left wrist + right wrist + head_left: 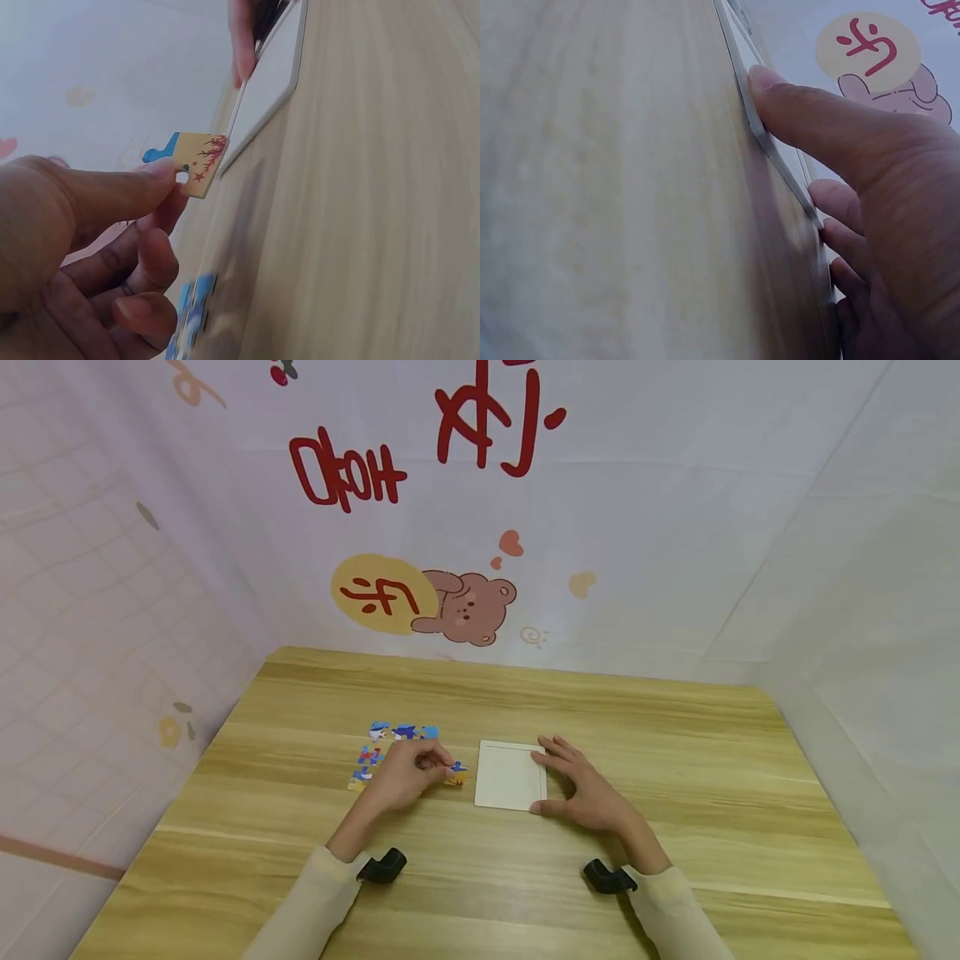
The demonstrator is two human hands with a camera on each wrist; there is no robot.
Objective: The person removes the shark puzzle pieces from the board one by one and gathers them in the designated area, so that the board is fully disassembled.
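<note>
My left hand (405, 777) pinches a jigsaw puzzle piece (201, 161) between thumb and forefinger, its other fingers loosely bent. Sandy yellow covers most of the piece, with a red coral branch, a small star and a blue tab. Just right of it lies a square cream puzzle tray (510, 777) with a thin raised border. My right hand (588, 789) rests at the tray's right side, fingers spread. Its thumb (787, 94) touches the tray near its front right corner, and the forefinger lies on the right border farther back.
Several other puzzle pieces (363, 774), blue, white, red and yellow, lie left of and behind my left hand, which partly covers them. The wooden table (495, 885) meets a white printed curtain (637, 568) at the back. A black wrist device (384, 866) sits on each sleeve.
</note>
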